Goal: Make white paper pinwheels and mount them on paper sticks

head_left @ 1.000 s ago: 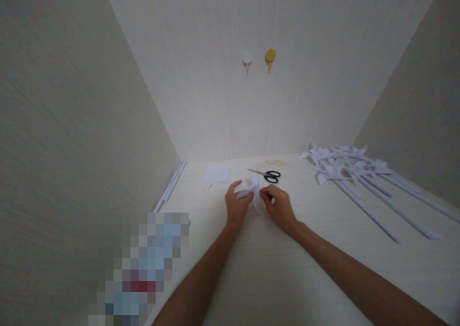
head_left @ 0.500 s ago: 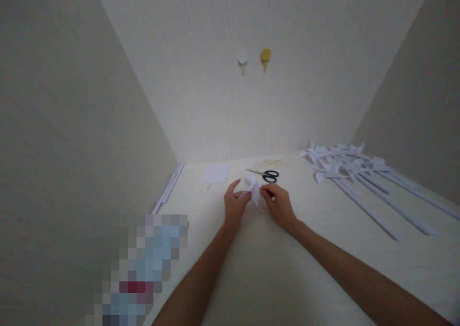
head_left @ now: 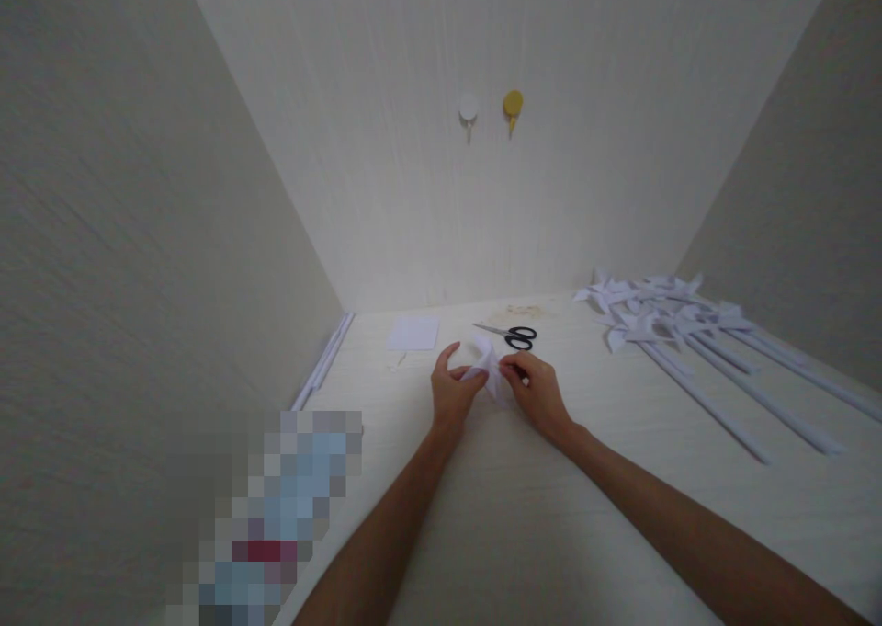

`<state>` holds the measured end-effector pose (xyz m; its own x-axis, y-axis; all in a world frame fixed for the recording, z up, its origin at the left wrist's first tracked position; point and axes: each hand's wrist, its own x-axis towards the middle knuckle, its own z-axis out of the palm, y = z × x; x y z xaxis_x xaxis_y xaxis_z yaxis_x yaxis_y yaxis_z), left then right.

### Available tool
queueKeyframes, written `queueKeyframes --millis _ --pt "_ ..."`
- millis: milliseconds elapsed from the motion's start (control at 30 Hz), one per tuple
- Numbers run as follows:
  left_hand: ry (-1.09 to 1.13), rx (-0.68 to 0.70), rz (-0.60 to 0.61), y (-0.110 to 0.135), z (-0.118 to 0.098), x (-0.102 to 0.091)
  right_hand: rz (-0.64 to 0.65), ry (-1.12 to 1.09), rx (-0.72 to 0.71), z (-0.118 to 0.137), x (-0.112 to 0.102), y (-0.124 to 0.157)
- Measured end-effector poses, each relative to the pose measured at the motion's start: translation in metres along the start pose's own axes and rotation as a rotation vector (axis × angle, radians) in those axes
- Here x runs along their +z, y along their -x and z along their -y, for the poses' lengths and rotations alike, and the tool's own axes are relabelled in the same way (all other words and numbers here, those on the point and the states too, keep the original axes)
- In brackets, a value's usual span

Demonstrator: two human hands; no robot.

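Observation:
Both my hands meet over a small folded white paper piece (head_left: 488,369) on the pale table (head_left: 524,516). My left hand (head_left: 451,394) pinches its left side with thumb and fingers curled. On the right, my right hand (head_left: 536,392) grips the other side with its fingers closed. The paper's flaps stick up between the hands. Black-handled scissors (head_left: 514,335) lie just beyond the hands.
A flat white paper square (head_left: 414,333) lies at the back left. Several white paper pinwheels on long sticks (head_left: 679,327) lie at the right. White sticks (head_left: 323,364) rest along the left wall. Two hooks (head_left: 491,111) hang on the back wall.
My hands stay on the folded paper with only slight finger shifts; the view has moved a little.

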<state>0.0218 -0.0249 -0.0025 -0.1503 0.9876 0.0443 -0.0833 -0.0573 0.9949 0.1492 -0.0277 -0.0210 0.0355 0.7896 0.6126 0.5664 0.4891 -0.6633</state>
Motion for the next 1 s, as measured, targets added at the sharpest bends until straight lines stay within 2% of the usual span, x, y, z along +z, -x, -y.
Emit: queueKeyframes --millis 300,433,667,867,1000 --pt "-0.027 0.01 -0.097 -0.0011 -0.0013 0.001 0.024 0.02 -0.008 0.0012 0.0001 0.0004" --pt "-0.037 0.01 -0.113 -0.0014 -0.0006 0.0013 0.079 0.047 -0.003 0.0043 0.0004 0.0026" --pt "-0.05 0.048 -0.089 -0.0013 0.0017 0.0016 0.048 0.085 -0.128 0.006 -0.0004 0.0038" --pt "-0.081 0.044 -0.065 0.0007 -0.0016 0.002 0.08 0.11 0.056 0.0007 0.0007 0.004" --pt "-0.069 0.049 -0.05 0.0017 -0.0023 0.0022 0.038 0.217 0.043 -0.0001 0.0014 0.0042"
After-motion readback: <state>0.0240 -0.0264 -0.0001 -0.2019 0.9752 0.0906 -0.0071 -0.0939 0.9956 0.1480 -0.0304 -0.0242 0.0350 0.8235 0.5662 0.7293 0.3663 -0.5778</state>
